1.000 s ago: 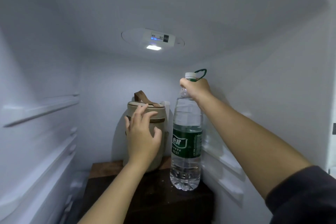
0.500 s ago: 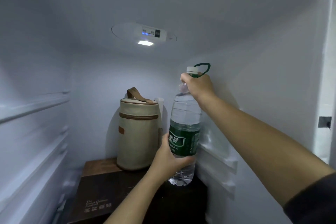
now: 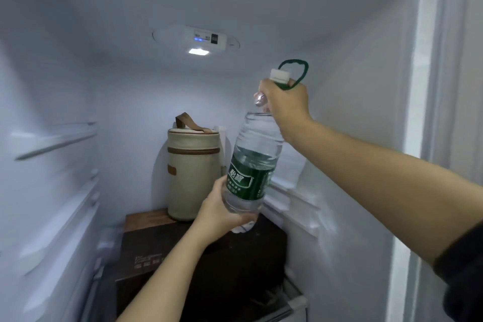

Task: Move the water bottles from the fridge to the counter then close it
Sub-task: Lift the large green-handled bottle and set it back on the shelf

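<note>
White fridge interior (image 3: 78, 86), lamp (image 3: 198, 51) lit at upper centre; beige zip bag (image 3: 193, 172) upright on a dark box (image 3: 183, 256), centre frame. Water bottle (image 3: 251, 165), green label: a second ago standing upright on the box, now tilted and apparently lifted off it, centre-right; right hand (image 3: 283, 102) clenched round its neck below the green loop (image 3: 298, 70), left hand (image 3: 222, 212), formerly at the bag, now grasping its lower body. Judged status: removal under way, transfer to the desk and door closure outstanding.
</note>
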Demonstrator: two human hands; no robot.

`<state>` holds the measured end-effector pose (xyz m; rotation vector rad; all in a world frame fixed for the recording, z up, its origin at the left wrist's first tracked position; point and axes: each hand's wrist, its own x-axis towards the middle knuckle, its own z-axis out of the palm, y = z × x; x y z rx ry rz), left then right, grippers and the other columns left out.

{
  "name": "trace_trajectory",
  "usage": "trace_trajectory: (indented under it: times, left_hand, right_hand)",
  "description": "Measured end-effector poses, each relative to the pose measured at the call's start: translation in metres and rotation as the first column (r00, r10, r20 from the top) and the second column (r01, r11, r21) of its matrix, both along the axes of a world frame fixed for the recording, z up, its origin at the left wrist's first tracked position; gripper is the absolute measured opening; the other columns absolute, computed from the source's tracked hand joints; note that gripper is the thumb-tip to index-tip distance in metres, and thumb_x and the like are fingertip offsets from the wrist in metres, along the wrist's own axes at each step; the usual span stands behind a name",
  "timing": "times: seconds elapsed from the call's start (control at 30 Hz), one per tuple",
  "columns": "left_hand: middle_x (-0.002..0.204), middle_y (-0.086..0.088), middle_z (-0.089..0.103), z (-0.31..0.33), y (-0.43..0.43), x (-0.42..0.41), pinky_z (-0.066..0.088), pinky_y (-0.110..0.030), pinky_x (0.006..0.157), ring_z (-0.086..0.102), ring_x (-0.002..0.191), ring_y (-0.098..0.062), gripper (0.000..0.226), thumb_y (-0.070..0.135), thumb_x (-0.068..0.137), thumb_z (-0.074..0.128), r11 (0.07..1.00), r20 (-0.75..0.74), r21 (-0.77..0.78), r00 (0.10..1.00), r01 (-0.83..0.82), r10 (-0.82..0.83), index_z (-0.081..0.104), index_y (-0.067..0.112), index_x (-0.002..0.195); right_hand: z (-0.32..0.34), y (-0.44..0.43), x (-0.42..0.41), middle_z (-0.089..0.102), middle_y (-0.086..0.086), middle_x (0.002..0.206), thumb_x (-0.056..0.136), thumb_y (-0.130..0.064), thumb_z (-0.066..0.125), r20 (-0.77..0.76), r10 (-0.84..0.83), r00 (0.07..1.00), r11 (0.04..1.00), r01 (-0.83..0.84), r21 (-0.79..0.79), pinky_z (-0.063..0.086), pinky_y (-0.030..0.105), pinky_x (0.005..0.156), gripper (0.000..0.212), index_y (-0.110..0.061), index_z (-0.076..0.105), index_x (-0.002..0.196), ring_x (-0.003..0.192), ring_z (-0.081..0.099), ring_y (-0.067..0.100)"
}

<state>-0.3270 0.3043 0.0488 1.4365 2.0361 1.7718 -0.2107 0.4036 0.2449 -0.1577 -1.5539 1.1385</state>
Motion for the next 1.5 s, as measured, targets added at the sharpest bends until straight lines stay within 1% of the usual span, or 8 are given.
trace_trajectory:
  times: [0.17, 0.3, 0.37, 0.77, 0.9, 1.07, 1.3, 1.5]
  left_hand:
    - [0.125, 0.01, 0.061, 0.002, -0.049, -0.001, 0.055, -0.03, 0.08, 0.064, 0.109, -0.011, 0.083, 0.05, 0.048, 0.091, 0.959, 0.349, 0.284, 0.931, 0.003, -0.107, 0.052, 0.047, 0.12]
    - [0.12, -0.017, 0.068, -0.005, -0.061, -0.001, 0.053, -0.061, 0.081, 0.067, 0.106, -0.039, 0.057, 0.053, 0.075, 0.073, 0.818, 0.702, 0.573, 0.487, 0.049, -0.52, 0.06, 0.026, 0.124]
    - [0.115, -0.017, 0.07, 0.002, -0.059, -0.001, 0.055, -0.054, 0.077, 0.07, 0.097, -0.039, 0.051, 0.056, 0.082, 0.065, 0.798, 0.748, 0.596, 0.425, -0.09, -0.51, 0.062, 0.024, 0.122]
    - [0.092, -0.007, 0.077, -0.001, -0.108, 0.027, 0.057, -0.042, 0.06, 0.075, 0.08, -0.027, 0.037, 0.05, 0.087, 0.059, 0.766, 0.722, 0.561, 0.639, -0.315, -0.266, 0.065, 0.02, 0.108]
    - [0.087, -0.005, 0.076, -0.007, -0.132, 0.06, 0.056, -0.042, 0.065, 0.075, 0.077, -0.024, 0.039, 0.045, 0.093, 0.049, 0.757, 0.684, 0.569, 0.696, -0.322, -0.218, 0.078, 0.022, 0.08]
    - [0.093, -0.01, 0.074, -0.021, -0.156, 0.123, 0.056, -0.045, 0.069, 0.073, 0.078, -0.028, 0.03, 0.039, 0.09, 0.051, 0.719, 0.726, 0.55, 0.668, -0.424, -0.162, 0.073, 0.02, 0.088]
    - [0.115, -0.016, 0.067, -0.048, -0.191, 0.207, 0.044, -0.051, 0.093, 0.064, 0.103, -0.037, 0.029, 0.035, 0.083, 0.06, 0.615, 0.785, 0.572, 0.579, -0.543, -0.219, 0.069, 0.015, 0.101]
    - [0.102, -0.015, 0.068, -0.059, -0.229, 0.272, 0.046, -0.046, 0.092, 0.067, 0.092, -0.032, 0.022, 0.025, 0.069, 0.062, 0.525, 0.797, 0.573, 0.577, -0.63, -0.178, 0.076, 0.012, 0.081]
  right_hand:
    - [0.014, 0.001, 0.019, 0.07, 0.001, 0.063, 0.078, -0.013, 0.065, -0.143, 0.11, 0.984, 0.959, -0.143, -0.245, 0.057, 0.033, 0.071, 0.007, -0.013, 0.062, 0.072, 0.058, 0.066, 0.016]
    - [0.009, -0.003, 0.019, 0.073, 0.001, 0.064, 0.076, -0.016, 0.065, -0.197, 0.162, 0.967, 0.905, -0.225, -0.361, 0.058, 0.035, 0.073, 0.007, -0.011, 0.064, 0.071, 0.057, 0.067, 0.016]
    - [0.004, -0.005, 0.017, 0.073, 0.003, 0.065, 0.077, -0.015, 0.064, -0.203, 0.205, 0.958, 0.885, -0.269, -0.379, 0.057, 0.037, 0.075, 0.012, -0.01, 0.065, 0.066, 0.061, 0.067, 0.019]
    - [-0.034, -0.014, 0.021, 0.069, 0.001, 0.082, 0.082, -0.018, 0.058, -0.197, 0.38, 0.904, 0.743, -0.425, -0.517, 0.052, 0.029, 0.071, 0.02, -0.019, 0.049, 0.064, 0.075, 0.065, 0.02]
    - [-0.037, -0.025, 0.034, 0.068, 0.004, 0.08, 0.082, -0.01, 0.057, -0.266, 0.449, 0.853, 0.696, -0.521, -0.494, 0.057, 0.036, 0.079, 0.018, -0.015, 0.05, 0.066, 0.068, 0.063, 0.022]
    - [-0.046, -0.044, 0.058, 0.067, 0.0, 0.068, 0.08, -0.012, 0.057, -0.217, 0.545, 0.81, 0.687, -0.579, -0.438, 0.056, 0.032, 0.068, 0.004, -0.013, 0.055, 0.077, 0.065, 0.065, 0.018]
    - [-0.06, -0.086, 0.096, 0.068, 0.001, 0.073, 0.079, -0.014, 0.058, -0.173, 0.711, 0.682, 0.59, -0.712, -0.382, 0.057, 0.043, 0.083, 0.002, -0.013, 0.058, 0.08, 0.072, 0.066, 0.02]
    - [-0.07, -0.135, 0.127, 0.073, -0.002, 0.076, 0.08, -0.014, 0.058, -0.123, 0.814, 0.568, 0.492, -0.786, -0.373, 0.056, 0.033, 0.072, 0.011, -0.014, 0.057, 0.091, 0.074, 0.07, 0.016]
